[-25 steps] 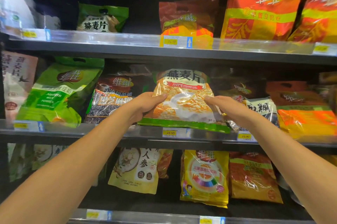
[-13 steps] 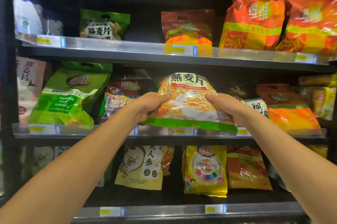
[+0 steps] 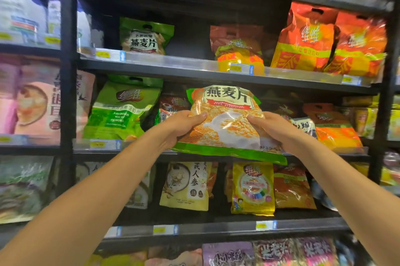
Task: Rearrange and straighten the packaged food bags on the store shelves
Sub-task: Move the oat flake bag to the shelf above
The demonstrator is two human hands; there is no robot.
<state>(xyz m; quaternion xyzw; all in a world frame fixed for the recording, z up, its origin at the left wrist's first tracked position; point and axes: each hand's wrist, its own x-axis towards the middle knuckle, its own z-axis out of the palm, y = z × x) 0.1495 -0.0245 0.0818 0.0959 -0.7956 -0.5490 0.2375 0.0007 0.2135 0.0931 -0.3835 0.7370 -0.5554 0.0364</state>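
Left hand (image 3: 177,127) and right hand (image 3: 275,127) grip, fingers closed, the two sides of the oat bag (image 3: 225,123), held tilted at the middle shelf (image 3: 216,153) front edge, between a green bag (image 3: 121,112) and orange bag (image 3: 333,129).

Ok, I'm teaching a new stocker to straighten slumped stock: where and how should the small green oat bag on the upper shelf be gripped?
Probably by its two side edges, from the front, one hand per side. The small green oat bag stands alone and faces out, with open shelf on both sides. The left hand and right hand hold the large oat bag that way.
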